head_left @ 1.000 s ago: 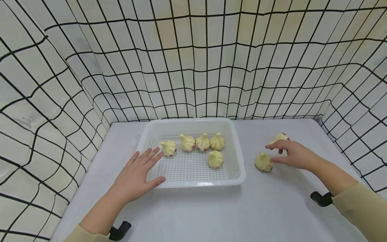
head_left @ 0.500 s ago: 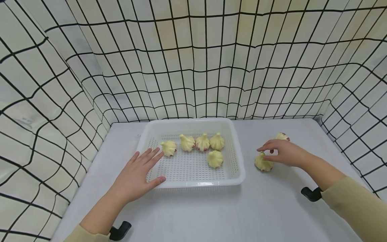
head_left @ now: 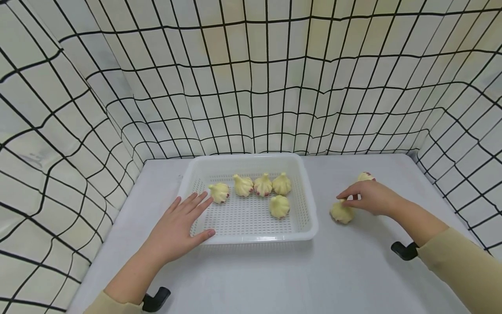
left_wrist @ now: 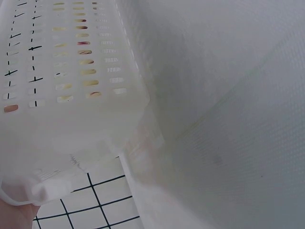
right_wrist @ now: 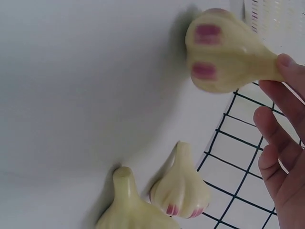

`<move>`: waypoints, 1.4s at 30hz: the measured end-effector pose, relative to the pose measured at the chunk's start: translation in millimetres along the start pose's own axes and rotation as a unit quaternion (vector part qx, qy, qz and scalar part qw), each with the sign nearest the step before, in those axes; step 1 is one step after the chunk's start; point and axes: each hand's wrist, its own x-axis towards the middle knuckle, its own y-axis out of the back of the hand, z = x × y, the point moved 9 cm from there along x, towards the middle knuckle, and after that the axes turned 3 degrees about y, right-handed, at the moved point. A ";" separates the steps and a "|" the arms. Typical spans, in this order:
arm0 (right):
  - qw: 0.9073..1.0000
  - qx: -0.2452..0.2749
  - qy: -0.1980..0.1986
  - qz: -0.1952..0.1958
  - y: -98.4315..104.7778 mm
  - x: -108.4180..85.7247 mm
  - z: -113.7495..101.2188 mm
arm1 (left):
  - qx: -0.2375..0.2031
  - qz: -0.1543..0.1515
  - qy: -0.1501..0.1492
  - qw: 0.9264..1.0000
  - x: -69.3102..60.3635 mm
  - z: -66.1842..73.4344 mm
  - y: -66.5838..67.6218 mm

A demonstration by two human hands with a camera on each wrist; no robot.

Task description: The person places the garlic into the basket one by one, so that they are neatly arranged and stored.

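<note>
Black-gridded white walls (head_left: 286,43) on three sides of a white table (head_left: 251,279). White perforated basket (head_left: 251,239) near the back wall. Left hand (head_left: 178,231) flat and spread over the basket's left side, gripping nothing. Right hand (head_left: 368,198), right of the basket, pinches one garlic bulb (head_left: 342,213) by its stem, thumb against finger; contact with the table uncertain. Two loose bulbs (right_wrist: 180,186) lie nearby; five basket bulbs (head_left: 279,206) sit inside the basket.

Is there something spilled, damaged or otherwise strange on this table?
Nothing stands out. Five pale-yellow garlic bulbs sit in the white perforated plastic basket; the right hand pinches another bulb. No spill or damage is visible.
</note>
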 end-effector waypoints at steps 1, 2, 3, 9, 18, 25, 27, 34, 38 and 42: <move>1.000 -0.003 -0.001 0.003 1.8 -0.2 -0.6 | 0.000 0.000 0.000 1.000 0.1 0.1 0.3; 1.000 -0.005 0.003 0.006 3.9 -0.1 -1.7 | -0.001 0.000 0.000 1.000 0.3 0.2 0.6; 1.000 -0.007 0.003 0.010 6.0 -0.2 -2.5 | -0.001 0.000 0.000 1.000 0.4 0.3 0.8; 1.000 -0.013 -0.013 0.026 22.0 -0.3 -4.7 | -0.001 -0.001 -0.001 1.000 1.2 0.8 1.9; 0.997 0.013 -0.051 0.058 64.3 2.9 -11.4 | -0.004 0.003 0.002 1.000 1.3 1.4 2.9; 0.996 -0.003 -0.007 0.089 89.9 21.6 -39.6 | 0.001 0.003 0.006 1.000 2.1 1.1 2.8; 0.996 -0.003 0.012 0.085 91.6 30.3 -50.9 | 0.000 0.002 0.006 1.000 2.0 0.7 2.7; 0.998 -0.013 0.041 0.046 87.3 66.8 -90.5 | -0.005 0.001 0.006 1.000 1.3 -0.3 1.6; 0.997 -0.022 0.065 0.031 83.7 87.0 -116.1 | -0.006 0.005 0.005 1.000 0.6 -0.2 1.7; 0.995 -0.032 0.088 0.013 76.0 104.8 -137.9 | -0.006 0.007 0.003 1.000 0.3 0.4 1.8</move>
